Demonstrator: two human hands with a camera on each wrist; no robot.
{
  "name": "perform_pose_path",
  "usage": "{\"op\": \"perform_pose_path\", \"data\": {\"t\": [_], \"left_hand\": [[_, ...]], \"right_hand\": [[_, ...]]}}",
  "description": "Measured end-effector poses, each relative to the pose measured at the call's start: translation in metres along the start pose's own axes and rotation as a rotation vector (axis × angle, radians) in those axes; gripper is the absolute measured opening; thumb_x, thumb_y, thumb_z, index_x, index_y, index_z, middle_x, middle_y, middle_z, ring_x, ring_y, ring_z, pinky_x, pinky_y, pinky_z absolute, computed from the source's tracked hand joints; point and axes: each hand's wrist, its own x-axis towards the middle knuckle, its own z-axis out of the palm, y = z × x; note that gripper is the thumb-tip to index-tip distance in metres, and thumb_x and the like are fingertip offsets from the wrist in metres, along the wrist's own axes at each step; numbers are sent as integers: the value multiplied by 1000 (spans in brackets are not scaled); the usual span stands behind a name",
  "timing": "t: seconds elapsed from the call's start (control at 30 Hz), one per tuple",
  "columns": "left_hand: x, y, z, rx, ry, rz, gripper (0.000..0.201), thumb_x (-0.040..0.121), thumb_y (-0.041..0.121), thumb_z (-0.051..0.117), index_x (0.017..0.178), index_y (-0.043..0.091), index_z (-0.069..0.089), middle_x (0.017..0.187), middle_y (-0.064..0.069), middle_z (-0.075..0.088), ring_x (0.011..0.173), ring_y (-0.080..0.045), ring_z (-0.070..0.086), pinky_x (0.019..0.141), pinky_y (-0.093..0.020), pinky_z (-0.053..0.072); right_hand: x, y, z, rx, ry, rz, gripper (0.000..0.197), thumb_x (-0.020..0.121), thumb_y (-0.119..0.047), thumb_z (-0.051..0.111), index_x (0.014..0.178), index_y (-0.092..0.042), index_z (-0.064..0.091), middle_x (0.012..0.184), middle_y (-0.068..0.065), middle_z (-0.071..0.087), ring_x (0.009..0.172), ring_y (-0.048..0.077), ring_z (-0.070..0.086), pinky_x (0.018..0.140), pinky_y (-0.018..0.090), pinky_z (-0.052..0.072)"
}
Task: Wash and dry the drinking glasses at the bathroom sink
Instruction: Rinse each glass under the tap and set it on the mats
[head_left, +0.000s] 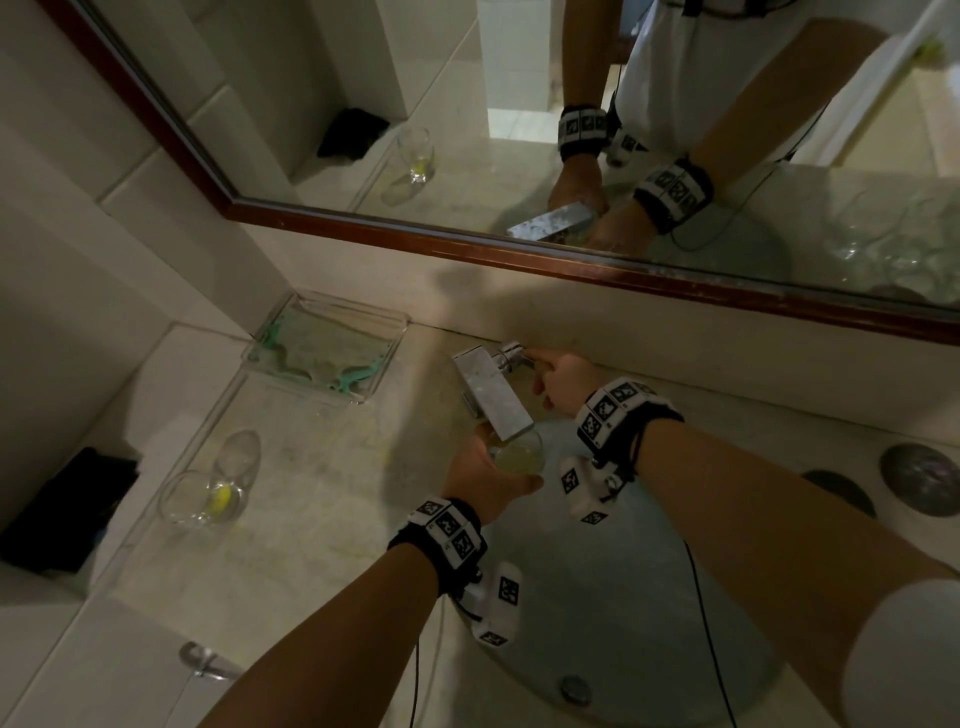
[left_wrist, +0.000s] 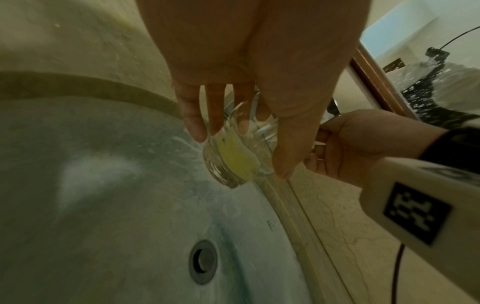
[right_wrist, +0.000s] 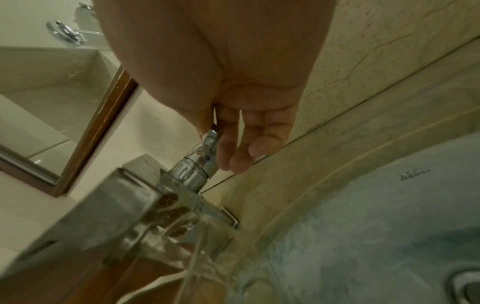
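My left hand (head_left: 485, 480) grips a clear drinking glass (head_left: 518, 456) holding yellowish liquid, tilted under the square chrome faucet spout (head_left: 493, 397) above the sink (head_left: 649, 623). In the left wrist view my fingers (left_wrist: 192, 115) and thumb wrap the glass (left_wrist: 233, 158), and water seems to splash inside it. My right hand (head_left: 563, 379) pinches the faucet handle (head_left: 511, 356) at the back; in the right wrist view thumb and fingers (right_wrist: 233, 152) close on the handle (right_wrist: 200, 160). A second glass (head_left: 205, 501) with a yellow residue stands on the counter at the left.
A clear tray (head_left: 322, 353) with teal residue sits by the wall behind the second glass. A black cloth (head_left: 67, 514) lies at the far left. Two dark round discs (head_left: 919, 478) rest right of the basin. The mirror frame (head_left: 571, 260) runs above the faucet.
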Motion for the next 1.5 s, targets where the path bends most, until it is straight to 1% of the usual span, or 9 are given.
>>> {"op": "perform_pose_path", "data": {"t": [0.27, 0.47, 0.63, 0.83, 1.0, 1.13, 1.3, 1.37, 1.5], "left_hand": [[3, -3, 0, 50, -13, 1, 89, 59, 37, 90, 134, 27, 44, 119, 9, 58, 109, -13, 58, 90, -31, 51], [1, -1, -3, 30, -37, 28, 82, 61, 28, 90, 131, 24, 46, 115, 10, 60, 108, -14, 60, 94, -37, 52], [2, 0, -4, 31, -79, 54, 86, 52, 42, 88, 128, 27, 50, 117, 8, 63, 108, -14, 62, 94, -41, 53], [6, -3, -5, 149, -123, 125, 85, 60, 35, 90, 132, 22, 46, 120, 6, 63, 106, -14, 61, 93, -35, 52], [7, -6, -7, 139, -171, 137, 86, 59, 35, 91, 131, 24, 46, 119, 8, 61, 109, -13, 60, 93, -29, 49], [14, -10, -11, 162, -232, 205, 75, 60, 31, 90, 125, 25, 53, 115, 12, 60, 109, -11, 60, 89, -20, 44], [12, -9, -21, 84, -257, 216, 60, 50, 51, 82, 105, 47, 57, 109, 15, 67, 104, -11, 64, 92, -39, 53], [8, -5, -25, 85, -281, 250, 56, 55, 46, 84, 101, 50, 53, 108, 19, 63, 105, -10, 63, 92, -33, 51], [3, -2, -30, 145, -271, 352, 45, 75, 20, 84, 96, 45, 54, 97, 21, 62, 88, 15, 59, 76, -9, 48]], "right_hand": [[0, 0, -1, -8, -9, 6, 43, 104, -13, 33, 136, -29, 57, 83, 7, 64, 67, 24, 55, 70, 41, 54], [-3, -2, 0, 28, -3, 32, 39, 106, -17, 33, 135, -27, 57, 84, 7, 64, 61, 19, 51, 60, 28, 43], [-20, 4, 0, 91, -19, 78, 36, 106, -23, 33, 137, -30, 50, 93, 13, 65, 67, 21, 55, 52, 24, 47], [-63, 40, 14, 257, -88, 284, 46, 104, -34, 43, 147, -19, 43, 108, 10, 59, 75, 21, 58, 61, 30, 46], [-87, 46, 32, 450, -198, 442, 52, 99, -51, 47, 144, -25, 44, 129, 11, 55, 88, 25, 63, 73, 33, 54], [-92, 44, 43, 704, -237, 515, 50, 94, -51, 58, 137, -27, 53, 130, 18, 57, 100, 36, 66, 84, 43, 57], [-98, 41, 60, 884, -161, 526, 33, 93, -45, 62, 117, -22, 64, 115, 22, 66, 97, 40, 67, 78, 41, 58], [-99, 44, 67, 927, -100, 526, 36, 91, -43, 65, 117, -19, 66, 113, 23, 66, 95, 39, 68, 74, 39, 58], [-101, 51, 72, 976, 8, 534, 36, 93, -37, 62, 123, -18, 63, 110, 24, 64, 93, 40, 65, 80, 44, 59]]}}
